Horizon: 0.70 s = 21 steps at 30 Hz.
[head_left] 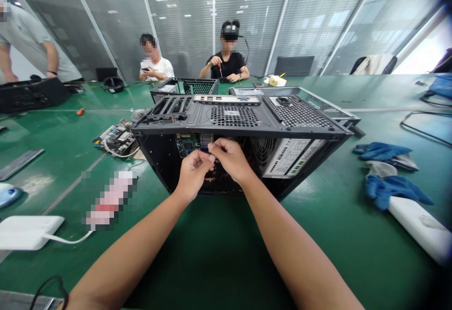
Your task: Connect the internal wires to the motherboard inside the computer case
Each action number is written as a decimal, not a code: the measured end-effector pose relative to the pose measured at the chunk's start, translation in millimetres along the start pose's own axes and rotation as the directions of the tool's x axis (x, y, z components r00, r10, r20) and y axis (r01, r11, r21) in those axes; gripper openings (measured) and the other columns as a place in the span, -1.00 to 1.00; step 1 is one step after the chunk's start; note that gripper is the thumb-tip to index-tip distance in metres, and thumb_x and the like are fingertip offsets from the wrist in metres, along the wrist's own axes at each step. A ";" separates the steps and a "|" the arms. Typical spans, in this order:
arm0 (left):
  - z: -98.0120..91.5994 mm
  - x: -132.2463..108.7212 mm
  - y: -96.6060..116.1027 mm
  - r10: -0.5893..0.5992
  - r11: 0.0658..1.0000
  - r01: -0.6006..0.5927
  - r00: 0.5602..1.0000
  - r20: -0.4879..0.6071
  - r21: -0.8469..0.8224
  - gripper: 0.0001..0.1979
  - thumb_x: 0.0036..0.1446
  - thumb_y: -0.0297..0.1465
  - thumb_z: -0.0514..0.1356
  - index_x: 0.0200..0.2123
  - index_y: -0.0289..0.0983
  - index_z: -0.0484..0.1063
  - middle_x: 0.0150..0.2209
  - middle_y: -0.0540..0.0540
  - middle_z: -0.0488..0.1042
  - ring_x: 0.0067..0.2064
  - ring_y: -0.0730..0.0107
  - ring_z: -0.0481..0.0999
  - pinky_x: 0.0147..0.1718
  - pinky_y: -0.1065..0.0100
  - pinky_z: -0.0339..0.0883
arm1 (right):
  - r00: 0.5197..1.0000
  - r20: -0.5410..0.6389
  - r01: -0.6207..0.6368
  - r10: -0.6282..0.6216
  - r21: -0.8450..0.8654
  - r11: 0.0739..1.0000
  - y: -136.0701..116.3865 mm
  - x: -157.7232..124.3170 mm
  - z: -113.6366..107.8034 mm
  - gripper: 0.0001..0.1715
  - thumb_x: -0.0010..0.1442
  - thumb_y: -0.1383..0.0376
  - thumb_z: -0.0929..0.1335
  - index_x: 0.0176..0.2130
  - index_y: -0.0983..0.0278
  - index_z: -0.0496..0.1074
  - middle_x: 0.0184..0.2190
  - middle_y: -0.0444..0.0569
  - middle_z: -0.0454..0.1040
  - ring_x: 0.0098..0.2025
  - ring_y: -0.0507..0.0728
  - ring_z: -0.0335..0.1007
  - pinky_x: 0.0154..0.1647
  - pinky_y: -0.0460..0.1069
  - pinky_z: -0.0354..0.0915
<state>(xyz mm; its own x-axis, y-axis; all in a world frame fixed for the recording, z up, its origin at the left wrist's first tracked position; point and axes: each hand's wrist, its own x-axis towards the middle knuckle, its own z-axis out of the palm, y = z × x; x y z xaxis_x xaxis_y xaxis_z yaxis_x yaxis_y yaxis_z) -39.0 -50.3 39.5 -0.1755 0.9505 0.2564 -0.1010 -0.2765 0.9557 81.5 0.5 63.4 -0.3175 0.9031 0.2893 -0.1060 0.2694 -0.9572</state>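
Observation:
A black computer case (197, 121) lies on the green table with its open side facing me. My left hand (193, 171) and my right hand (231, 159) meet at the opening, fingertips pinched close together. Whatever they pinch is too small or hidden to name; thin cables show just behind them. Inside, a green circuit board (187, 144) sits left of my fingers. To the right are a round fan grille (263, 150) and a power supply (291, 158) with a white label.
Circuit boards (122, 137) lie left of the case. A phone (113, 199) and a white power bank (30, 232) are at left; blue gloves (391, 185) and a white box (420, 225) are at right. Across the table, a person (228, 60) holds a screwdriver (220, 67).

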 end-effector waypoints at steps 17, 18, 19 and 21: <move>-1.5 1.9 10.8 -0.081 0.978 0.105 0.987 0.137 -0.179 -0.77 0.03 -0.29 0.36 -0.46 -0.30 0.43 -0.57 0.02 0.46 -0.50 0.53 0.41 -0.44 0.47 0.26 | 0.996 0.087 -0.032 0.023 0.104 0.994 -6.4 -1.7 -0.2 -0.61 0.11 0.03 0.38 -0.50 0.26 0.30 -0.61 -0.21 0.24 -0.57 -0.04 0.14 -0.54 -0.09 0.10; -0.7 2.0 10.7 -0.119 0.954 0.157 0.980 0.160 -0.254 -0.76 0.00 -0.30 0.38 -0.46 -0.30 0.42 -0.57 0.02 0.45 -0.50 0.54 0.41 -0.44 0.48 0.27 | 0.994 0.103 -0.054 0.038 0.148 0.988 -4.9 -1.7 0.3 -0.61 0.10 0.02 0.39 -0.49 0.26 0.30 -0.61 -0.22 0.24 -0.59 -0.04 0.14 -0.56 -0.09 0.10; 0.0 2.1 10.3 -0.153 0.927 0.205 0.971 0.182 -0.315 -0.75 -0.03 -0.31 0.40 -0.47 -0.30 0.41 -0.58 0.03 0.45 -0.51 0.55 0.42 -0.45 0.49 0.27 | 0.991 0.120 -0.075 0.054 0.184 0.980 -3.4 -1.8 0.8 -0.61 0.10 0.01 0.39 -0.47 0.25 0.31 -0.61 -0.22 0.25 -0.60 -0.04 0.15 -0.58 -0.10 0.11; 0.8 2.2 9.1 -0.207 0.872 0.281 0.954 0.219 -0.401 -0.74 -0.05 -0.33 0.42 -0.47 -0.30 0.40 -0.58 0.04 0.43 -0.52 0.57 0.42 -0.46 0.50 0.29 | 0.983 0.159 -0.126 0.090 0.235 0.964 -0.9 -2.0 1.7 -0.61 0.09 -0.01 0.40 -0.44 0.24 0.31 -0.62 -0.23 0.25 -0.62 -0.04 0.16 -0.61 -0.10 0.14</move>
<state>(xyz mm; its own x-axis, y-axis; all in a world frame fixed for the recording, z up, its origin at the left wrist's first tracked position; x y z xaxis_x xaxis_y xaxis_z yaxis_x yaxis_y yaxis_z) -39.5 -50.6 48.8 0.0683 0.9946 0.0787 -0.5299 -0.0307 0.8475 80.6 -2.1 63.7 -0.4719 0.8587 0.1999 -0.2831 0.0672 -0.9567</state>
